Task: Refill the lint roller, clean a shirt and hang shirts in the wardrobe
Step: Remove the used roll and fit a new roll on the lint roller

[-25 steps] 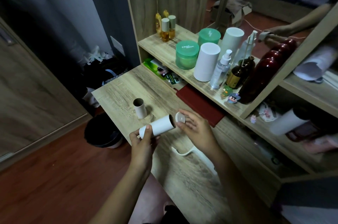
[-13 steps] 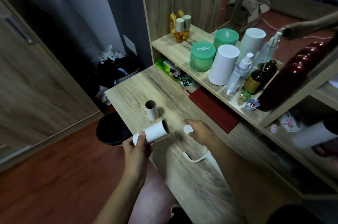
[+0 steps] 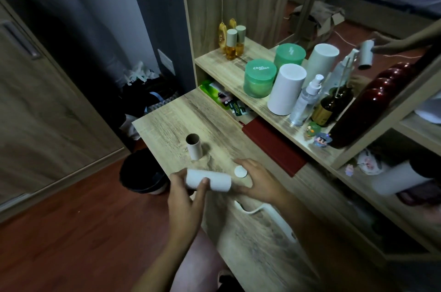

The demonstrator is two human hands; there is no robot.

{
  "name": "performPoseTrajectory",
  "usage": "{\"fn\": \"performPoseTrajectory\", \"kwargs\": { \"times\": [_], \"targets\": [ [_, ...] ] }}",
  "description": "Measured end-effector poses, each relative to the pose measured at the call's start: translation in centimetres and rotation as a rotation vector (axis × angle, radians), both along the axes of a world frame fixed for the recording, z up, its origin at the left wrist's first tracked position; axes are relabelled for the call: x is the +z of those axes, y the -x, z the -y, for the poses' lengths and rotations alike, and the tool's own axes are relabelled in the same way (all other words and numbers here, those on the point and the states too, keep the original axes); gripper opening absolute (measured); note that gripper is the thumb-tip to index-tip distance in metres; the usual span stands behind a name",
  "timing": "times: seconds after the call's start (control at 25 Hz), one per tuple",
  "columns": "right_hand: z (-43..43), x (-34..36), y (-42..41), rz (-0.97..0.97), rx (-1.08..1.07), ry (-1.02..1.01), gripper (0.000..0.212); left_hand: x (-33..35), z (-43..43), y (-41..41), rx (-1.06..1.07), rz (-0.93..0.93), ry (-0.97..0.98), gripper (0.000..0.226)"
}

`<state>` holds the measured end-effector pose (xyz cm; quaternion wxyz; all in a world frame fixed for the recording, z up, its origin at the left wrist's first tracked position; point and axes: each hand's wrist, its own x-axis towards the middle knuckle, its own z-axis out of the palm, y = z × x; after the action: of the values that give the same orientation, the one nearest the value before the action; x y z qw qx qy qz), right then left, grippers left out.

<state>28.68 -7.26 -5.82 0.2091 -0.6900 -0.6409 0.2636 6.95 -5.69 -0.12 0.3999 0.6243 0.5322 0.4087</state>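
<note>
My left hand [image 3: 185, 198] grips a white lint refill roll [image 3: 210, 180], held sideways just above the wooden table [image 3: 250, 244]. My right hand [image 3: 261, 182] rests spread on the table to the right of the roll. A small white round cap [image 3: 240, 171] lies flat between its thumb and fingers, and no finger clearly pinches it. The white lint roller handle [image 3: 269, 217] lies on the table under my right forearm. An empty brown cardboard core [image 3: 193, 147] stands upright further back on the table.
A black bin [image 3: 140, 177] stands on the floor at the table's left edge. The shelf [image 3: 222, 65] behind carries green jars [image 3: 259, 78], a white cylinder [image 3: 285, 90] and bottles. A dark red book [image 3: 274, 148] lies at the table's back. The wardrobe door [image 3: 47, 100] is left.
My right hand has gone down from the roll's open end to the table with the cap, which now lies flat. My left hand has lowered the roll to level.
</note>
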Motion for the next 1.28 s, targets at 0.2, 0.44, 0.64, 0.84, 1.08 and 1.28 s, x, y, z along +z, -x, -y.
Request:
{"fn": "performPoseTrajectory", "kwargs": {
  "times": [0.2, 0.44, 0.64, 0.84, 1.08, 1.28],
  "targets": [
    [3.4, 2.2, 2.7, -0.068, 0.072, 0.003, 0.09, -0.7, 1.2, -1.3, -0.21, -0.18, -0.187, 0.044],
    [4.4, 3.2, 2.8, -0.075, 0.006, -0.049, 0.068, -0.7, 2.2, -2.1, -0.309, -0.115, -0.182, 0.037],
    [4.9, 3.4, 1.5, -0.152, -0.001, -0.043, 0.056, 0.1, 2.2, -1.9, -0.355, -0.076, -0.085, 0.025],
    [5.0, 3.1, 0.4, -0.122, -0.022, -0.066, 0.055, 0.0, 1.6, -1.7, -0.327, -0.137, -0.078, 0.041],
    [5.2, 3.2, -2.0, -0.067, -0.1, -0.095, 0.056, -1.8, -0.4, -2.0, -0.246, -0.164, -0.06, 0.039],
    [5.5, 3.2, -3.4, 0.019, -0.198, -0.093, 0.059, -6.7, -3.2, -5.0, -0.383, -0.413, 0.018, 0.047]
  ]
}}
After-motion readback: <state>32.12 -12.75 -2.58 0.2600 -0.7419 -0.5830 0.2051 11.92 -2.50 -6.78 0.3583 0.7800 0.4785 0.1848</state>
